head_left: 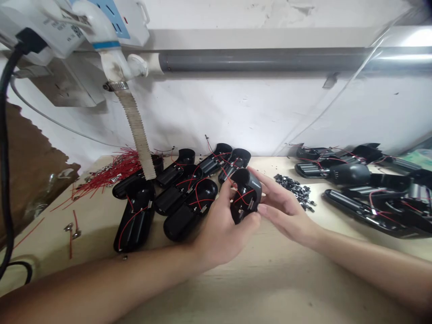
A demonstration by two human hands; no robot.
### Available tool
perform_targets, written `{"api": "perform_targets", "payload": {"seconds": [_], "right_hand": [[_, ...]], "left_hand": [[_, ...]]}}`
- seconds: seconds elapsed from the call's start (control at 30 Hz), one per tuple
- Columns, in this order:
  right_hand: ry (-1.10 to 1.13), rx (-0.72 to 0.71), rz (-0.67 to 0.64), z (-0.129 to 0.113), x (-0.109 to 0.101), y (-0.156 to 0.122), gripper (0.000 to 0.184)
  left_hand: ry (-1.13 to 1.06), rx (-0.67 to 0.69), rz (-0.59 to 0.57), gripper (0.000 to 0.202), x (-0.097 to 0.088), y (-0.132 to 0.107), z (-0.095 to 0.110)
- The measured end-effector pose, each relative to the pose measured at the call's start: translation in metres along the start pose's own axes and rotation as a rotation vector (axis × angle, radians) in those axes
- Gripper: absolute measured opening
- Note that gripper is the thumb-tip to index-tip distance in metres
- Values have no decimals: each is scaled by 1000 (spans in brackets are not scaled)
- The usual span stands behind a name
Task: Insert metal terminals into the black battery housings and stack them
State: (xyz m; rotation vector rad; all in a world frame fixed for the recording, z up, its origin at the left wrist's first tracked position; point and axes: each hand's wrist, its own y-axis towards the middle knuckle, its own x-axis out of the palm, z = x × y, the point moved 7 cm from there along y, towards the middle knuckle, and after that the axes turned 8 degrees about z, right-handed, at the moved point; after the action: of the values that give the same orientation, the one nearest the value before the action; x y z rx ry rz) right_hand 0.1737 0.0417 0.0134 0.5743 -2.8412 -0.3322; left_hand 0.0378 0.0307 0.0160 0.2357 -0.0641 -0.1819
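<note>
From my remote station I read the bench [270,288] from left to right. Near the left edge lie loose red wires [116,168] with metal terminals, against a corrugated hose [137,130] that drops to the bench. Just right of them sits a cluster of black housings [135,220], open side up, with red wires crossing their compartments.

The held housing [245,198] is raised above the bench, just right of the cluster. Red wires cross its open compartment. My left hand [219,236] cups it from below, with the fingers curled and pressed together around its near side. My right hand [286,209] comes in from the right, with the fingers extended, close together, and pressing on its right end. I cannot tell whether the thumbs pinch it.

Further right lie a heap of small black parts [293,189] and more wired housings [371,198] by the far right edge.
</note>
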Motion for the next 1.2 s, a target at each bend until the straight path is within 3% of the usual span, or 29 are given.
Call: {"api": "perform_targets", "payload": {"seconds": [0.33,0.7,0.93,1.07,1.2], "right_hand": [[36,36,-54,2,4,-1,76],[-22,27,-45,4,3,-1,70],[-113,-35,-32,2,-4,-2,66],[-243,-129,-71,-9,-7,1,62],[-204,-151,-145,-15,-5,3,73]], "left_hand": [[-22,-24,16,78,-4,0,-7],[30,-37,10,66,-3,1,-2],[59,-130,27,102,-5,-3,-11],[111,-143,9,101,-3,-3,-12],[124,-72,-39,91,-1,-2,-10]]}}
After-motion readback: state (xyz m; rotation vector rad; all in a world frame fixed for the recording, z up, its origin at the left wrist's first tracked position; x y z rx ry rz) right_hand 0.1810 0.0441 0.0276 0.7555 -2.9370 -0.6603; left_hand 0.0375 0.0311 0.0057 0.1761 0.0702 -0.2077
